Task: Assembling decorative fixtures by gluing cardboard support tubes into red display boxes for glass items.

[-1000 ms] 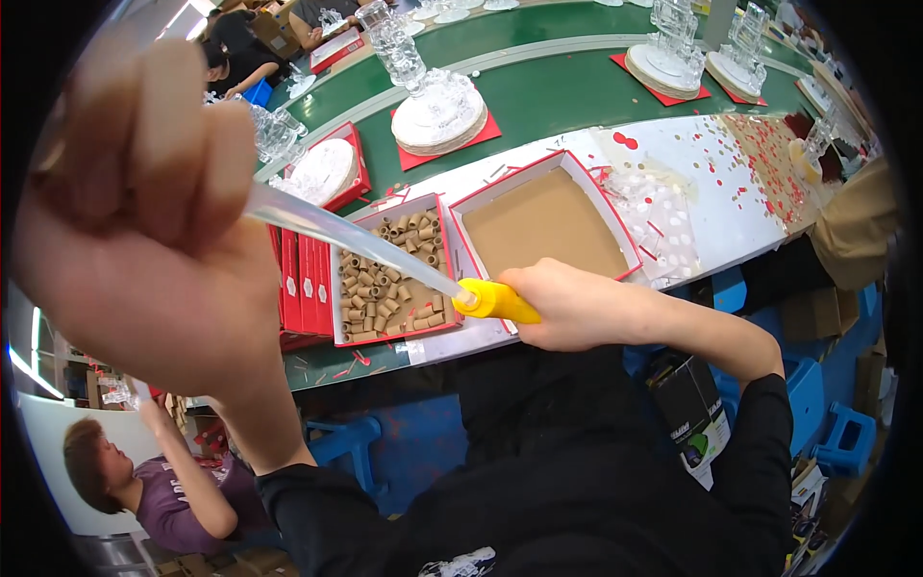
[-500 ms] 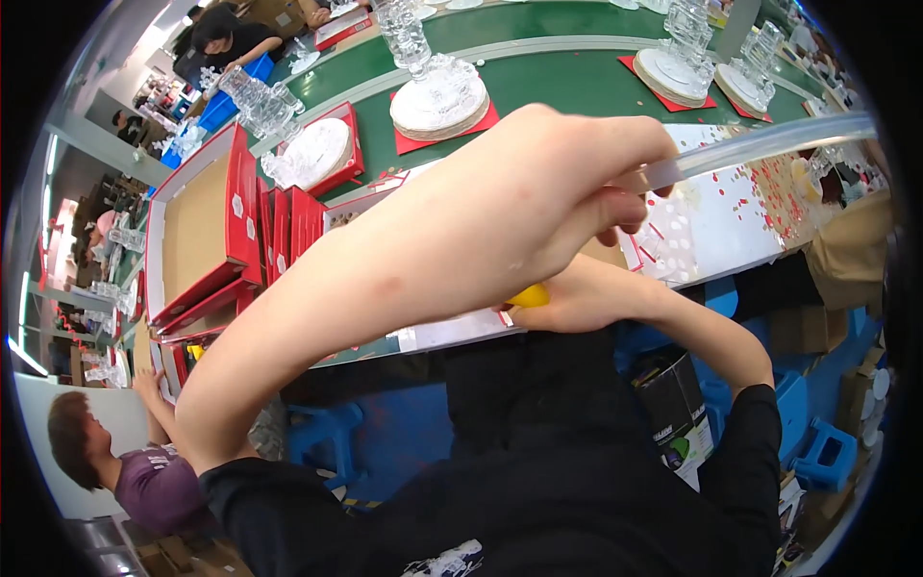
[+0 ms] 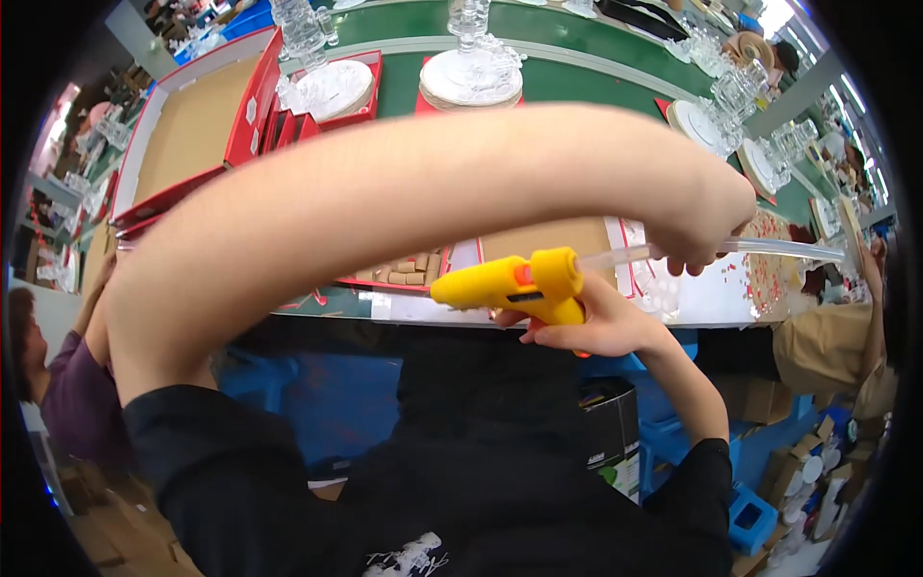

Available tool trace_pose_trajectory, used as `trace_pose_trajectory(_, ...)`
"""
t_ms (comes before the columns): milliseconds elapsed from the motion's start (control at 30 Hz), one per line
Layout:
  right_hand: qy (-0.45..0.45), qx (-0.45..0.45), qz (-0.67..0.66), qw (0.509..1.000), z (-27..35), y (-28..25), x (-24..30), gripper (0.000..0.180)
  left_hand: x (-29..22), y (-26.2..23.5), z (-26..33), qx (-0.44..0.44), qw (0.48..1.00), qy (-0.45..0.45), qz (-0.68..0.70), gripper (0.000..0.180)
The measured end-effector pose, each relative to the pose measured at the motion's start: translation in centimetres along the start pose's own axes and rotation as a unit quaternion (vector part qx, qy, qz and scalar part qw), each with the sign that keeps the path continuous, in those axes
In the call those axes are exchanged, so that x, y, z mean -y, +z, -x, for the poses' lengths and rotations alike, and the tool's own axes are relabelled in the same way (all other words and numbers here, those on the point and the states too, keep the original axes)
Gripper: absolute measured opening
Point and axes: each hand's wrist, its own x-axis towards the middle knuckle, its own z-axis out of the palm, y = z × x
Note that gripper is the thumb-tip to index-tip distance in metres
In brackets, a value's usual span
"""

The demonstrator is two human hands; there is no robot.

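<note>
A yellow hot glue gun [image 3: 500, 282] lies across the middle of the view, nozzle toward the left. My right hand [image 3: 608, 322] wraps round its handle from the right. My left arm reaches across above the gun, and my left hand [image 3: 707, 229] is closed round a clear glue stick [image 3: 615, 256]. One end of the stick meets the back of the gun; clear rod also extends to the right past my fingers. Whether it is a single length, I cannot tell, since my fingers cover the middle. Below my left forearm sits a red-edged box of small brown cylinders [image 3: 413, 269].
Large red boxes [image 3: 197, 135] are stacked at the left. Clear ornaments on round white bases [image 3: 471, 77] line the green table [image 3: 567, 82] behind my arm. Red bits lie scattered on a board [image 3: 769, 260] at the right. People sit at both sides; blue stools [image 3: 750, 514] stand below.
My left hand has moved right and down, bringing the clear stick to the back of the glue gun. The gun, mostly hidden before, now shows fully in my right hand. The whole view has shifted.
</note>
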Motion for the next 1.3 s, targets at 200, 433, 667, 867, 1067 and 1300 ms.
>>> trace_pose_trajectory(200,0.032,0.03,0.055,0.998,0.5,-0.3,0.7,0.053,0.5,-1.0,0.7,0.037,0.999,-0.03,-0.011,0.026)
trace_pose_trajectory(433,0.119,-0.111,-0.067,0.984,-0.2,1.9,1.0,0.036,0.5,2.6,0.8,-0.186,0.968,0.001,-0.169,0.014)
trace_pose_trajectory(667,0.068,-0.007,-0.167,0.984,0.3,3.4,2.2,0.057,2.0,2.6,-1.1,-0.095,0.982,-0.037,-0.16,0.024)
trace_pose_trajectory(867,0.042,0.079,0.099,0.991,2.3,1.2,0.5,0.05,2.9,1.9,-0.2,0.092,0.973,-0.061,0.205,0.024)
trace_pose_trajectory(1067,0.049,0.08,-0.013,0.996,2.0,0.3,-1.4,0.05,4.8,1.7,-1.3,0.195,0.897,0.009,0.396,0.022)
trace_pose_trajectory(1300,0.033,0.066,0.102,0.992,2.0,-0.7,-1.8,0.051,3.6,1.8,0.3,0.077,0.985,-0.048,0.145,0.018)
